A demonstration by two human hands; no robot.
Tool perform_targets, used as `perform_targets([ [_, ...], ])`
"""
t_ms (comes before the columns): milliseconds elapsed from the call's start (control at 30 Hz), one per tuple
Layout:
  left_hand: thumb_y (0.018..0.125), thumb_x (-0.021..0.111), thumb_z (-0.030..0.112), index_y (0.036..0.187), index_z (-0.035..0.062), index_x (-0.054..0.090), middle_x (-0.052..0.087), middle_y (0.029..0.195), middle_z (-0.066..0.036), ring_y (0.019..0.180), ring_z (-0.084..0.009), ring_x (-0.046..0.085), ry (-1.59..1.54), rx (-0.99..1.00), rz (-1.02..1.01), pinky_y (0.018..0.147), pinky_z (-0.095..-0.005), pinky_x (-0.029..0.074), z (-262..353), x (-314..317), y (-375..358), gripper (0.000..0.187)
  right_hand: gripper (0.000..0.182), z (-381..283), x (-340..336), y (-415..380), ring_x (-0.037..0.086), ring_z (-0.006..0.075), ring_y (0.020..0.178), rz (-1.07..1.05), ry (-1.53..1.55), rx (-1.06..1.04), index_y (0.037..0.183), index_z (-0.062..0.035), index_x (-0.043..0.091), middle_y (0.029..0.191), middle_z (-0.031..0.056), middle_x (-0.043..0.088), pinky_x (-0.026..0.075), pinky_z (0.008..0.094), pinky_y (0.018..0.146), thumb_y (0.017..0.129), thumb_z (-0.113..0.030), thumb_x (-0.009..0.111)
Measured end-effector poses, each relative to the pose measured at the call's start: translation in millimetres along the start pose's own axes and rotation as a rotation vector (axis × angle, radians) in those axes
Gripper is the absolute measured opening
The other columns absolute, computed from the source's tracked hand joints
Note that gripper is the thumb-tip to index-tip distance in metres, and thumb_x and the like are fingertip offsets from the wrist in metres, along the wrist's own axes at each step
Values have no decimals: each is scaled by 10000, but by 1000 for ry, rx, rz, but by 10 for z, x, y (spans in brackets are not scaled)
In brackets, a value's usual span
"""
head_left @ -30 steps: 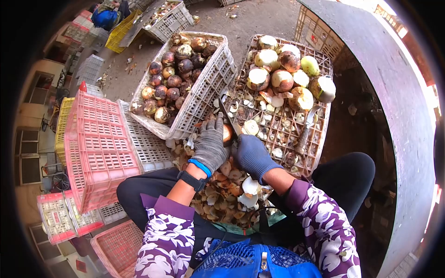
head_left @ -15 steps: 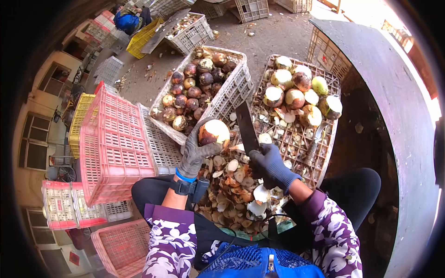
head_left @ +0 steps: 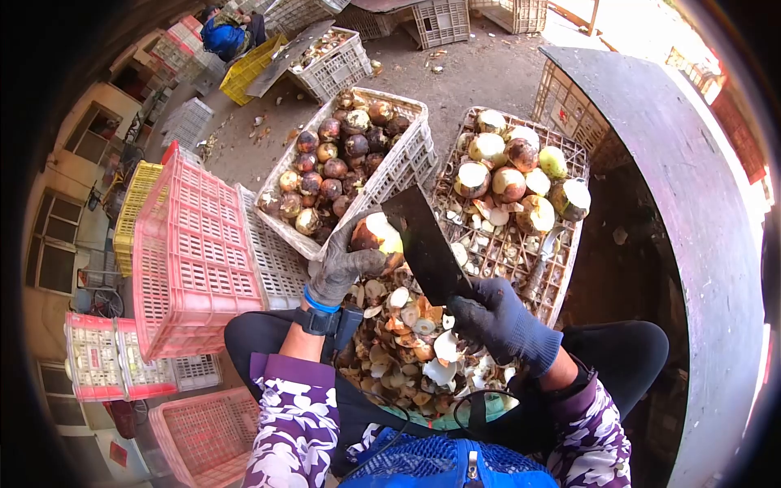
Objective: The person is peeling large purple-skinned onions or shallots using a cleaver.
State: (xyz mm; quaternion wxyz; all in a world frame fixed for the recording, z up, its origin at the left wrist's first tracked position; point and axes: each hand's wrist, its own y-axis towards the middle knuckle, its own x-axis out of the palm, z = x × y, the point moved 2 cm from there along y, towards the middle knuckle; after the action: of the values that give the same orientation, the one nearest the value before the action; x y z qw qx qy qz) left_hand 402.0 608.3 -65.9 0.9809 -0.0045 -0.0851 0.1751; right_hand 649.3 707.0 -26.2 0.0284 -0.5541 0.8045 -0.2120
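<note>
My left hand [head_left: 346, 264], in a grey glove, is wrapped round a partly peeled round fruit [head_left: 374, 233]. Pale flesh shows on it beside brown skin, with a yellow-green patch on its right. My right hand [head_left: 508, 324], in a dark blue glove, grips a broad dark cleaver [head_left: 429, 250]. The blade slants up and left, its upper end close to the fruit; whether it touches cannot be made out. Below both hands lies a heap of peelings [head_left: 407, 358]. Several partly peeled fruits [head_left: 508, 185] sit on an upturned plastic crate [head_left: 561, 272] at the right.
A white crate [head_left: 399, 167] full of dark unpeeled fruits stands ahead. Pink crates [head_left: 195, 252] rise at the left. A knife [head_left: 543, 259] lies on the upturned crate. A grey board [head_left: 651, 171] borders the right side. Farther back, a person in blue [head_left: 224, 37] sits near a yellow crate [head_left: 248, 73].
The cleaver has tilted further left, its blade now broadside to view and nearer the fruit. My right hand has shifted right and down. The fruit now shows a yellow-green patch.
</note>
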Motion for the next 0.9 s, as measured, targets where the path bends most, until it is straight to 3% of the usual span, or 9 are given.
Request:
perform_targets([
  [133, 741, 742, 196, 1258, -4, 485, 599, 971, -72, 816, -165, 580, -185, 54, 39, 683, -285, 489, -45, 234, 44, 611, 216, 108, 25, 6, 513, 59, 573, 58, 71, -41, 1009, -9, 589, 676, -21, 533, 450, 221, 527, 929, -202, 536],
  [167, 793, 713, 192, 1221, -6, 503, 606, 991, -81, 846, -176, 596, -293, -18, 6, 703, -288, 498, -122, 230, 15, 516, 203, 165, 63, 33, 509, 63, 563, 77, 89, -56, 987, -18, 575, 670, -14, 528, 456, 229, 506, 930, -208, 530],
  [200, 830, 687, 186, 1187, 2, 524, 613, 1013, -87, 886, -190, 609, -408, 12, 54, 737, -297, 514, -343, 219, 26, 433, 189, 260, 110, 94, 525, 69, 551, 104, 120, -134, 962, -11, 557, 650, -1, 531, 475, 243, 482, 936, -195, 525],
  [267, 848, 674, 183, 1160, 21, 546, 619, 1016, -80, 911, -200, 613, -563, 5, 311, 778, -324, 520, -304, 566, -65, 374, 183, 303, 154, 138, 524, 71, 532, 175, 131, -98, 933, -6, 557, 629, 5, 532, 466, 241, 470, 934, -187, 527],
  [533, 866, 657, 244, 1120, 33, 570, 626, 1045, -70, 981, -199, 592, -806, 1, 322, 926, -318, 456, -469, 750, 11, 342, 159, 501, 249, 204, 514, 65, 522, 323, 185, -224, 892, -5, 556, 594, 1, 526, 444, 242, 472, 922, -161, 548],
  [633, 857, 658, 358, 1171, 21, 538, 610, 1083, -83, 1006, -223, 587, -723, -31, 301, 949, -341, 453, -500, 767, 60, 477, 165, 488, 225, 164, 498, 59, 558, 283, 262, -162, 988, -14, 555, 645, -11, 533, 434, 239, 492, 932, -169, 550],
  [733, 865, 650, 326, 1139, 77, 558, 613, 1074, -84, 994, -233, 598, -759, -135, 325, 842, -413, 516, -405, 703, 199, 381, 170, 444, 130, -40, 493, 65, 548, 340, 432, -143, 1010, -23, 564, 664, -8, 534, 426, 239, 480, 931, -173, 561],
  [767, 860, 660, 262, 1113, 98, 564, 611, 1036, -84, 957, -225, 599, -696, -136, 308, 763, -389, 533, -431, 620, 286, 316, 176, 450, 42, -93, 501, 71, 545, 396, 462, -189, 1007, -21, 563, 667, -3, 539, 434, 240, 480, 929, -179, 569],
  [900, 786, 730, 117, 1107, 73, 560, 596, 1018, -54, 869, -193, 621, -62, -87, 294, 705, -276, 556, -720, 458, 548, 366, 206, 429, -382, -303, 573, 115, 538, 676, 576, -283, 970, -9, 556, 685, 45, 585, 502, 270, 470, 917, -205, 593],
])
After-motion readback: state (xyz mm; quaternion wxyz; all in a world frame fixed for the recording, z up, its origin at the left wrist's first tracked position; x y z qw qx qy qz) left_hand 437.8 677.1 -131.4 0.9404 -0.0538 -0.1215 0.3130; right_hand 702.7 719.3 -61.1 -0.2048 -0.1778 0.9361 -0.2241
